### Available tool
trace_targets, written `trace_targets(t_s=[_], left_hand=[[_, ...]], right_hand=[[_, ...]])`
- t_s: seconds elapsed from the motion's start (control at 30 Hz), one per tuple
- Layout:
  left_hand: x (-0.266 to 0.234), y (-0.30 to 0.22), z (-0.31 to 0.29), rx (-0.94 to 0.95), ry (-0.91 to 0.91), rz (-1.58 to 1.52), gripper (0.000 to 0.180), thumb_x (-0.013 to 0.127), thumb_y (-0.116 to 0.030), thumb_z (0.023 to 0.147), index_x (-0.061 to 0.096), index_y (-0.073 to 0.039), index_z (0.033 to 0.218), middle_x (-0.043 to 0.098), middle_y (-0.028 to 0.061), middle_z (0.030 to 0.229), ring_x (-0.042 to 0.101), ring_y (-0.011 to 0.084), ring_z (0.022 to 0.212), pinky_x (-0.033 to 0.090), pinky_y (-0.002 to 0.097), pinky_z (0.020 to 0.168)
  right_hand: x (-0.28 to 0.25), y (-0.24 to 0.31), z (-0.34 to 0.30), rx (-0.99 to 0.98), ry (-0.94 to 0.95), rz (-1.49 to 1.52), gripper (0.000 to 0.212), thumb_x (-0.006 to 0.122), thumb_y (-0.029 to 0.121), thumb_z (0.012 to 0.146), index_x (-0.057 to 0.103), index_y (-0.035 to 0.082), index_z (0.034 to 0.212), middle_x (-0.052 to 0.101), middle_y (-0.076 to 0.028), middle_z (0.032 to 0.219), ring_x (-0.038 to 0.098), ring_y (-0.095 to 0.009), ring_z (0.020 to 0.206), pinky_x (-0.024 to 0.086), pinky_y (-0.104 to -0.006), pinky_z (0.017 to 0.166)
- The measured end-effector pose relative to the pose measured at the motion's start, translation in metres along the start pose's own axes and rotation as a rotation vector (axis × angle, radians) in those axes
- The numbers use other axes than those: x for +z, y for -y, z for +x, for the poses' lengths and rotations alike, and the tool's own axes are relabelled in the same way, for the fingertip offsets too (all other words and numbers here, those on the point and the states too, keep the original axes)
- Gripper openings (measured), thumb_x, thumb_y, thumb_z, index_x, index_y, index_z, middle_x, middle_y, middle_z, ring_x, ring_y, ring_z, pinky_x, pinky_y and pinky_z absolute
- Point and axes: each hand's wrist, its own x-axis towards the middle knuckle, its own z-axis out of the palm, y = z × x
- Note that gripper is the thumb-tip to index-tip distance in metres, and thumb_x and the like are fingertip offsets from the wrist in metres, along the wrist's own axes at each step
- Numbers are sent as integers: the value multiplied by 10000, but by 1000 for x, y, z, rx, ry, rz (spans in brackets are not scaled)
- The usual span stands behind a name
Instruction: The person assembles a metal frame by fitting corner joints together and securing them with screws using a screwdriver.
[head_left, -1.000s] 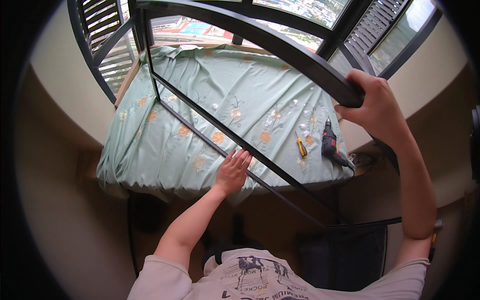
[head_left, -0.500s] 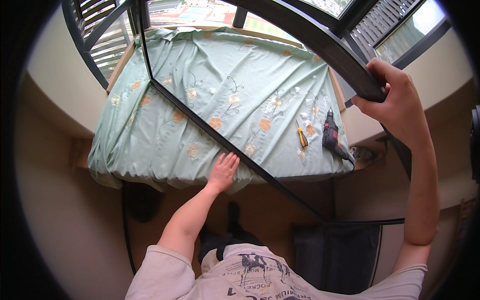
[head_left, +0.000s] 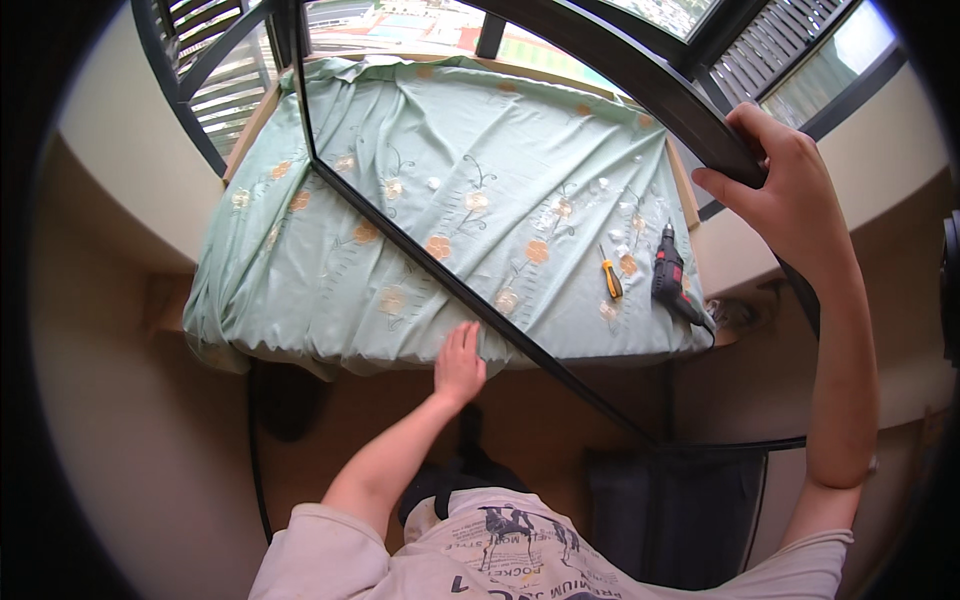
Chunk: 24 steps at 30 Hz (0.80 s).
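My right hand [head_left: 800,205] is raised at the right, thumb and fingers wrapped round the upper bar of a large black frame [head_left: 430,265], which looks like a window-screen frame. The frame stands tilted, its lower bar crossing diagonally over a pale green cloth [head_left: 350,240] with embroidered orange and cream flowers. At the cloth's front edge, my left hand [head_left: 461,366] is open with fingers stretched forward, a little short of the lower bar and holding nothing. On the cloth's right side lie a yellow-handled screwdriver [head_left: 611,278] and a black and red power drill [head_left: 670,275].
Dark-framed windows [head_left: 390,25] run along the far side, with slatted louvres [head_left: 225,85] at the left. Pale curved walls [head_left: 130,170] flank the cloth-covered surface. A dark grey panel [head_left: 670,510] is at the lower right, above a brown floor.
My left hand has drawn back from the lower bar, which its fingertips reached before. My right hand keeps its grip on the frame. The whole view has shifted slightly.
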Motion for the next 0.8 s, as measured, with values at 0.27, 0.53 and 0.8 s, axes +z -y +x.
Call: trace_targets(t_s=[0.27, 0.53, 0.8], left_hand=[[94, -40, -37, -1195, 487, -1627, 983, 536, -717, 862, 216, -69, 1529, 193, 140, 1617, 173, 253, 1497, 188, 508, 1172], [96, -68, -30, -1101, 433, -1978, 898, 499, -741, 869, 335, -90, 1466, 483, 82, 1428, 401, 221, 1372, 209, 504, 1149], [89, -75, 6, -870, 303, -1967, 426, 642, -416, 943, 545, -185, 1288, 626, -73, 1200, 556, 100, 1053, 405, 335, 937]], right_hand=[[-1, 2, 9, -84, -117, -147, 292, 774, 157, 711, 586, 9, 879, 642, -198, 759, 643, -387, 722, 498, -437, 661], [-36, 19, -49, -52, -225, -123, 275, 766, 88, 657, 579, 15, 844, 599, -159, 703, 608, -355, 646, 484, -386, 606], [-112, 33, -119, 73, -339, -158, 307, 759, 18, 642, 591, 27, 899, 580, -73, 696, 567, -167, 611, 446, -293, 582]])
